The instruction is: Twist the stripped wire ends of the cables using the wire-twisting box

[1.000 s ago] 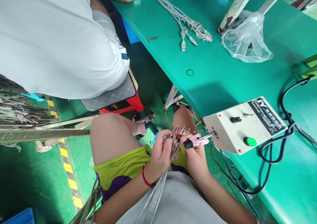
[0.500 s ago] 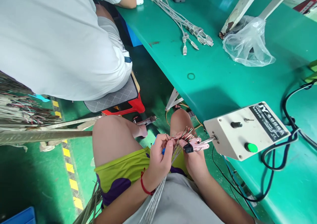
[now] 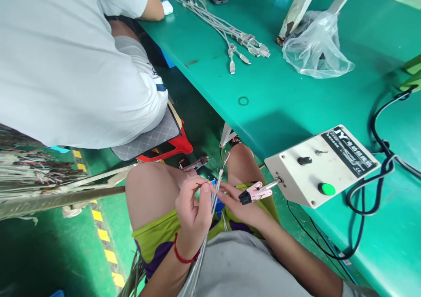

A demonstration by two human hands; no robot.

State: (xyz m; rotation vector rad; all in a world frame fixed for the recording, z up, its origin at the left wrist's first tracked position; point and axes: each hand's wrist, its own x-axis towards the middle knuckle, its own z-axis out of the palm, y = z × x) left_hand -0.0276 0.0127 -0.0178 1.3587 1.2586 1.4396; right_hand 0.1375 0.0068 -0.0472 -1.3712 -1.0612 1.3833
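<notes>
One grey cable bundle (image 3: 214, 201) runs left of the white JY control box (image 3: 312, 170), pinched in your left hand (image 3: 194, 207); your right hand (image 3: 241, 206) touches it, its grip unclear.

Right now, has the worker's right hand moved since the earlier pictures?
Yes. Judged against the white box, the right hand has shifted left in the picture, its fingertips now farther from the pink clip.
</notes>
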